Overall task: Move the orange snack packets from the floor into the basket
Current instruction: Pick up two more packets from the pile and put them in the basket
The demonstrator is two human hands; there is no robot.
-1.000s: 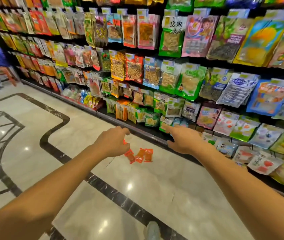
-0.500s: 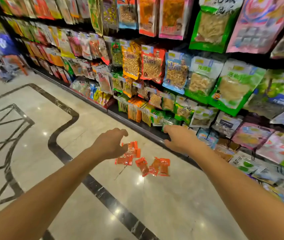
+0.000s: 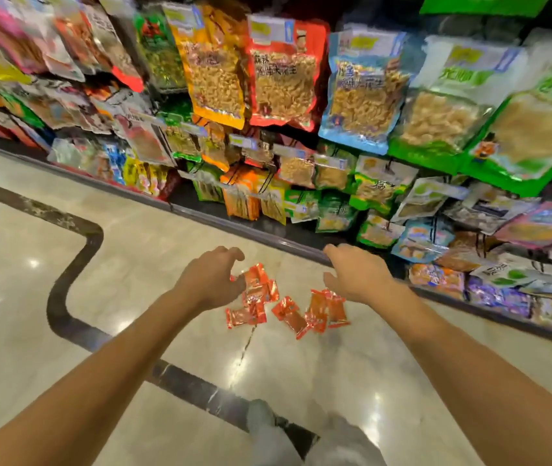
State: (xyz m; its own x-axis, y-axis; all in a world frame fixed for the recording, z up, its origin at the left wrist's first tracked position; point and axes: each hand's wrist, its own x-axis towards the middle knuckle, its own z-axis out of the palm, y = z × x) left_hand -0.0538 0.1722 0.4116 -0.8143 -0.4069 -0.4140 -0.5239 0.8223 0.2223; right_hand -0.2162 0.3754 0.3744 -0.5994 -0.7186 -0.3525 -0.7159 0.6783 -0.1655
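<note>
Several small orange snack packets (image 3: 288, 306) lie scattered on the shiny marble floor (image 3: 301, 371), just in front of the shelf base. My left hand (image 3: 212, 277) hovers over the left end of the pile with curled, parted fingers and holds nothing. My right hand (image 3: 357, 272) is stretched out above the right end of the pile, fingers apart and empty. No basket is in view.
A tall shelf wall of hanging snack bags (image 3: 284, 89) runs along the right and far side, its dark base ledge (image 3: 267, 238) close behind the packets. A dark inlaid stripe (image 3: 76, 264) curves across the floor. My grey shoes (image 3: 267, 428) show at the bottom.
The view has moved closer and lower toward the packets and shelf. Both hands have come down nearer the pile, which now looks larger, with more packets visible.
</note>
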